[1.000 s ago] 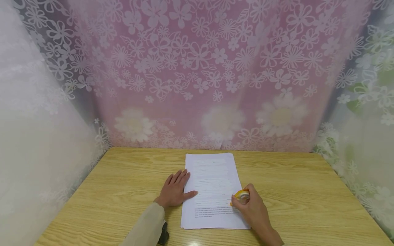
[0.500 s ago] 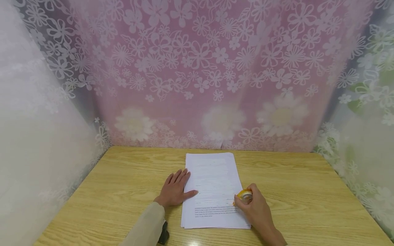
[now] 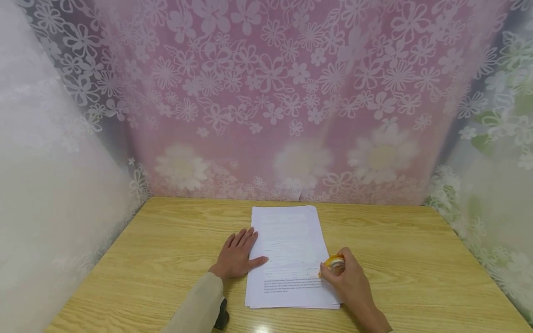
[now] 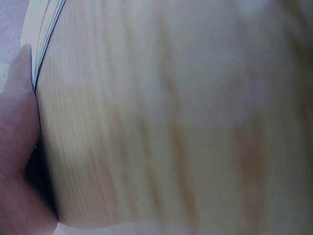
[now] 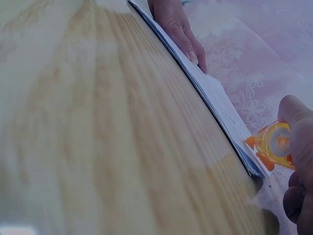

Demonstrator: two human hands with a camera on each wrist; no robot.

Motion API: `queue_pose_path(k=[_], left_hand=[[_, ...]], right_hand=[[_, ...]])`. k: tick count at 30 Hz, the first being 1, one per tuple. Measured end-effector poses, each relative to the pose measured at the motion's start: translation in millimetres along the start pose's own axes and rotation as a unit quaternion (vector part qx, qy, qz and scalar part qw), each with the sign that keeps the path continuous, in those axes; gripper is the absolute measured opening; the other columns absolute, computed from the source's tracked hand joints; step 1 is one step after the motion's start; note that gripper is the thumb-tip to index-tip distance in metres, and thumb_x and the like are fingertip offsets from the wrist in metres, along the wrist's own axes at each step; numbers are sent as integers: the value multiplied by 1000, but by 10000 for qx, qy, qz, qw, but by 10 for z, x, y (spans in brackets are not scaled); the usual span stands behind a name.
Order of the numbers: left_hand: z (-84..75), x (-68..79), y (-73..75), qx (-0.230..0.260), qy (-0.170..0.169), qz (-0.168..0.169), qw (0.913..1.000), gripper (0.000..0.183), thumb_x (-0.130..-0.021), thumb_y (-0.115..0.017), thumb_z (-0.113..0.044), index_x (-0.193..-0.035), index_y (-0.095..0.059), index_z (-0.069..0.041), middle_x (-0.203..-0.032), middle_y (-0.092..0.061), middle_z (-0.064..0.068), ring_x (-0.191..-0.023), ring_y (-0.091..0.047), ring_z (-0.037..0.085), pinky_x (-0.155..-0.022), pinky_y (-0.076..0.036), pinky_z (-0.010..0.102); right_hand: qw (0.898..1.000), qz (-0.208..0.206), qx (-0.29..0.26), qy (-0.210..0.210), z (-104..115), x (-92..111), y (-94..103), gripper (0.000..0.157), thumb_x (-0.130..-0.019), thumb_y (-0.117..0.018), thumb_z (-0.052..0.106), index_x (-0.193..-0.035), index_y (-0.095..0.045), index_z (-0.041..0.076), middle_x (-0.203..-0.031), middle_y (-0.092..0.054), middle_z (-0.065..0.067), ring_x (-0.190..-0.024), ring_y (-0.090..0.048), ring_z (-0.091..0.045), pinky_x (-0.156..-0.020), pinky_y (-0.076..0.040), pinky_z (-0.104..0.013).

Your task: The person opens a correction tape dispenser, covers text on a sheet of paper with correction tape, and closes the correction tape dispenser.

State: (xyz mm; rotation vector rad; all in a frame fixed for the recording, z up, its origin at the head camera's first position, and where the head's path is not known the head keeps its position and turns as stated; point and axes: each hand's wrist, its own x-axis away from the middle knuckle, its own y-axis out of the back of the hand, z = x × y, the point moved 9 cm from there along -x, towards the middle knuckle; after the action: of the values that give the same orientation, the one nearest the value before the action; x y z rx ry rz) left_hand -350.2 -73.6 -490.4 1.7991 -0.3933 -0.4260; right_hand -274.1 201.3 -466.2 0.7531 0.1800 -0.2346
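Note:
A stack of white paper [image 3: 287, 240] lies on the table, its top sheet showing several printed lines near the bottom and white-covered bands with text traces above. My left hand [image 3: 235, 260] rests on the stack's left edge, fingers straight and thumb on the sheet; the left wrist view shows part of that hand [image 4: 17, 122] against the page edges. In my right hand [image 3: 353, 282] I grip an orange-yellow correction tape [image 3: 330, 260] between thumb and fingers, near the sheet's right edge. The right wrist view shows the correction tape's [image 5: 276, 142] orange tip at the paper; whether it touches is unclear.
The stack lies on a wood-grain table [image 3: 179, 231]. A pink floral curtain [image 3: 250, 92] hangs behind the table's far edge, with pale floral sheets at both sides. Something black [image 3: 222, 316] sits at my left wrist, below the beige sleeve [image 3: 197, 303].
My right hand has slid a little to the right with the correction tape, along the line just above the printed text. The left hand keeps its place on the paper.

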Motion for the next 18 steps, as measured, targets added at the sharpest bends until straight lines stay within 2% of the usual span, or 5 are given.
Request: queue_pose_path(k=[13, 16, 18], left_hand=[[57, -11, -64, 224, -148, -305, 9992, 86, -89, -44, -68, -148, -34, -7, -153, -29, 10, -141, -21, 31, -111, -14, 50], [44, -8, -49, 290, -161, -332, 9989, 85, -89, -46, -67, -148, -35, -6, -153, -30, 11, -141, -22, 32, -111, -14, 51], [38, -1, -38, 274, -132, -276, 9992, 84, -89, -46, -66, -148, -35, -6, -153, -29, 10, -141, -21, 31, -112, -14, 50]], right_hand=[[9999, 93, -108, -98, -47, -14, 19, 37, -82, -75, 26, -97, -48, 5, -88, -60, -10, -69, -56, -17, -54, -47, -26], [9985, 67, -492, -236, -115, -5, 27, 39, -84, -74, 27, -99, -47, 3, -88, -60, -12, -69, -57, -17, -54, -48, -26], [9941, 56, -993, -430, -207, -6, 34, 40, -87, -72, 27, -102, -44, 2, -88, -59, -14, -67, -58, -17, -53, -49, -26]])
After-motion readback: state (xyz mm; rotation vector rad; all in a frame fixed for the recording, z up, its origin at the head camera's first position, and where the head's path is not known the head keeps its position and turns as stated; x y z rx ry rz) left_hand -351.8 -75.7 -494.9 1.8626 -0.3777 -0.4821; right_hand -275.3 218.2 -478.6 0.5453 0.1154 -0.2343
